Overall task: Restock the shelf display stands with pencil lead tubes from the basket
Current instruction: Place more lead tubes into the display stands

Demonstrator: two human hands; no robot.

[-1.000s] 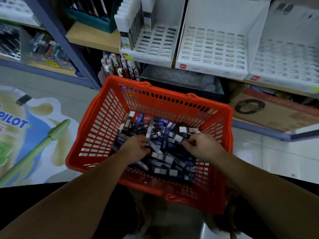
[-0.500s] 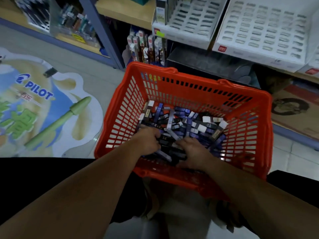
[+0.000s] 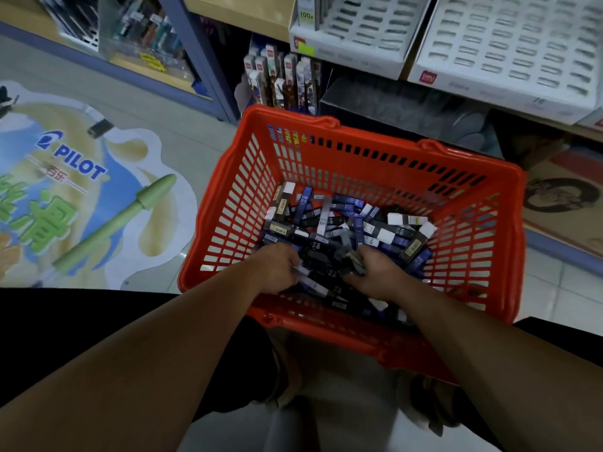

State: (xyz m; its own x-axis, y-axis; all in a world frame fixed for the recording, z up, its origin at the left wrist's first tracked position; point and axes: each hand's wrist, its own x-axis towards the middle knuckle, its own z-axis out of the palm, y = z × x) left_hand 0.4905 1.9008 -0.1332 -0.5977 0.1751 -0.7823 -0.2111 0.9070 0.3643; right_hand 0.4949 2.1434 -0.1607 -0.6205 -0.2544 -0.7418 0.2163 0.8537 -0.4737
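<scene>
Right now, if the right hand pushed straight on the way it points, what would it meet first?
The pencil lead tubes: the right hand points up-left into the pile and already touches them. Past the pile, probably the left wall of the basket, though depth is unclear.

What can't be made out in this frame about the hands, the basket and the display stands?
All in the head view:
- Whether the left hand or right hand grips any lead tubes: their fingers are buried in the pile.
- Near floor of the basket: covered by both forearms.
- The right display stand: cut off by the top and right edges.
- The stands' front labels: blurred.
</scene>
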